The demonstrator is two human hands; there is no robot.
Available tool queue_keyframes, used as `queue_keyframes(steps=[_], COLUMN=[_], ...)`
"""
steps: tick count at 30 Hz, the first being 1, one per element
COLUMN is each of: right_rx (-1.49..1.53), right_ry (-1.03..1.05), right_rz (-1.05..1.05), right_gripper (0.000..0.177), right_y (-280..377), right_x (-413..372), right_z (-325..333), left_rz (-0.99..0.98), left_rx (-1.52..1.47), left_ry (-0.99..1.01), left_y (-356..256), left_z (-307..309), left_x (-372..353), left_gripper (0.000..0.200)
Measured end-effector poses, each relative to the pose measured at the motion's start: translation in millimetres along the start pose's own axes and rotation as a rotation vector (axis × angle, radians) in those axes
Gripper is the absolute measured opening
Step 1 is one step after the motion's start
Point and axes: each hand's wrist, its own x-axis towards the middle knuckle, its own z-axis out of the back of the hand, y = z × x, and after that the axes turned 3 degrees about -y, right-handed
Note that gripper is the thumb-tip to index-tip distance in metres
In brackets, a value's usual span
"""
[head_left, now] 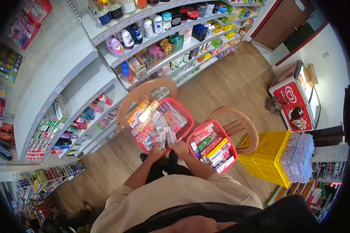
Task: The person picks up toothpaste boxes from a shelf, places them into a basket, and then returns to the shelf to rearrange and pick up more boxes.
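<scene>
A red basket (pixel 189 121) full of small cartons stands on a brown plastic chair (pixel 125 105) in front of me. My left hand (pixel 157 150) is closed around a narrow white-and-grey carton (pixel 160 143) at the basket's near edge. Beside it, my right hand (pixel 179 147) is closed on a similar pale carton (pixel 170 137); its fingers are partly hidden. Yellow-orange packs (pixel 138 112) lie toward the basket's far left side. To the right, a second red basket (pixel 224 169) holds toothpaste boxes, including a yellow-and-blue Pepsodent box (pixel 218 150).
Curved shelves (pixel 72 62) with toiletries run along the left and back. A second brown chair (pixel 253 136) stands by the right basket. Beyond are a yellow crate (pixel 262 155), wrapped bottles (pixel 297 157) and a red ice cream freezer (pixel 289 97). Wood-look floor (pixel 217 83) lies between.
</scene>
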Motion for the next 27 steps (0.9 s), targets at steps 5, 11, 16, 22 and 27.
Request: queue_keyframes(steps=[5, 11, 16, 22, 27], right_rx=[-0.011, 0.416, 0.635, 0.787, 0.503], right_ry=[-0.333, 0.068, 0.619, 0.992, 0.533], right_rz=[0.332, 0.652, 0.532, 0.353, 0.153], right_gripper=[0.048, 0.032, 0.028, 0.039, 0.044], right_y=[9, 3, 30, 59, 41], right_x=[-62, -18, 28, 57, 132], right_z=[110, 144, 134, 86, 1], left_rz=[0.043, -0.113, 0.395, 0.444, 0.445], left_rx=[0.054, -0.211, -1.271, -1.173, -1.230], left_ry=[-0.109, 0.165, 0.509, 0.460, 0.382], left_y=[-20, -85, -92, -70, -71], left_z=[-9, 2, 46, 77, 75], left_x=[9, -3, -32, -53, -74], left_gripper=[0.067, 0.075, 0.082, 0.065, 0.056])
